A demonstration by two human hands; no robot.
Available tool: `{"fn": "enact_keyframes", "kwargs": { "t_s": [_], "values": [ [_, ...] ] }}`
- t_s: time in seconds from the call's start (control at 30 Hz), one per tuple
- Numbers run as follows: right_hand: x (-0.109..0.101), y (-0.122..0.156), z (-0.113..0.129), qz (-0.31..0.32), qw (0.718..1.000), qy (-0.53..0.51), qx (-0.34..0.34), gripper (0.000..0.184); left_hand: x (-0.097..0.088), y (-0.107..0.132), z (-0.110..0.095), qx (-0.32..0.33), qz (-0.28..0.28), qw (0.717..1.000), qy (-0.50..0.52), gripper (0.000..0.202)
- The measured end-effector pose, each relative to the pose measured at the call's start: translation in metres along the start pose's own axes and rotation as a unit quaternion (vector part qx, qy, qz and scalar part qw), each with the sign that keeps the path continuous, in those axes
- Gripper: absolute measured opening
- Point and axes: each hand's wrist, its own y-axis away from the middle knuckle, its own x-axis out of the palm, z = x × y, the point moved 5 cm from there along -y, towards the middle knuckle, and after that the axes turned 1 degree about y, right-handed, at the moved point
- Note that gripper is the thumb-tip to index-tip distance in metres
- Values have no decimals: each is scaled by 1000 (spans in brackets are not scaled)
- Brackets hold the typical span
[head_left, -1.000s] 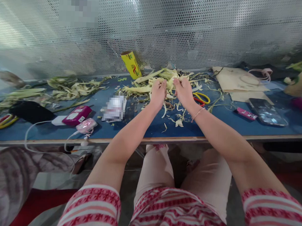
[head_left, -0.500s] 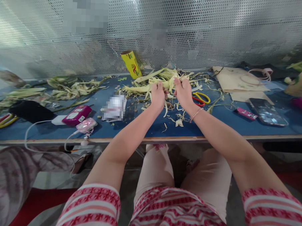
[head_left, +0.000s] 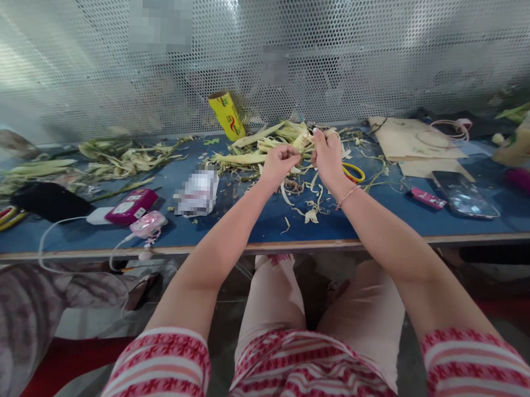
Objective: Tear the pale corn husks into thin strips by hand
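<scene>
My left hand is closed in a pinch, its thumb and finger at a pale yellow-green leaf that looks like a husk. Just to its right, my right hand has its fingers curled and pressed on the same leaf near its upper end. A heap of similar long husk-like leaves lies under and beside both hands. Thin shredded strips are scattered in front of them. Scissors with a yellow handle lie partly hidden behind my right wrist.
A leaning yellow tube stands by the perforated metal screen. Leftward are more dry leaves, a magenta box with a white cable and a pale packet. To the right lie cardboard, a phone and a cup.
My two hands have moved slightly apart around the leaf. My left hand has turned, with its thumb and finger now pointing right. The whole view has shifted a little.
</scene>
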Motion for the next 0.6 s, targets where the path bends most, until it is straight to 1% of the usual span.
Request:
{"fn": "enact_keyframes", "kwargs": {
  "t_s": [0.1,0.23,0.5,0.6],
  "values": [
    [0,0,1,4,1000,4,-2,58,0,2,-6,22,-22,999,-31,20],
    [1,2,5,9,1000,3,-7,57,-2,3,-8,18,-42,998,-41,21],
    [4,-1,-4,12,1000,5,-12,56,-5,2,-4,53,-40,995,-73,17],
    [7,-2,0,35,998,24,-48,59,-5,2,-4,52,-39,996,-68,15]
  ]
}}
